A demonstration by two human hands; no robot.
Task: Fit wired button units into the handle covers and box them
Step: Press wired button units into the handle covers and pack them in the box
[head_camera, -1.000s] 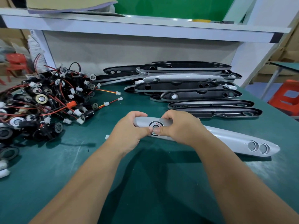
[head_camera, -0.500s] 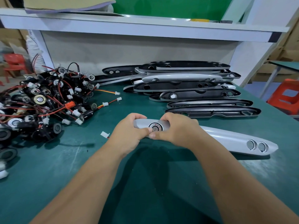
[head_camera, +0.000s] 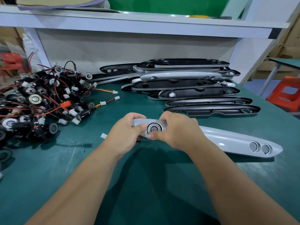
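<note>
At the left edge of the green tabletop point(head_camera: 48, 168) lies a tangled pile of wired button units point(head_camera: 40, 101), black bodies with red and black leads and white plugs. Just right of it, near the middle, a small white connector point(head_camera: 103, 136) rests on the mat beside the left hand point(head_camera: 125, 135). That hand curls its fingers over the left end of a silver handle cover point(head_camera: 235, 140), the thumb laid against the rim of a round button unit point(head_camera: 154, 128) seated in the cover's hole. The right hand point(head_camera: 177, 129) grips the cover just right of the button, fingers wrapped over the top and thumb under the button's lower edge. The cover stretches toward the right edge, its far end on the mat, with 2 round holes point(head_camera: 259, 147) there. Behind it, toward the back edge, a stack of handle covers point(head_camera: 186, 85) lies mostly inner side up. Beyond the right edge stands a red stool point(head_camera: 287, 95).
</note>
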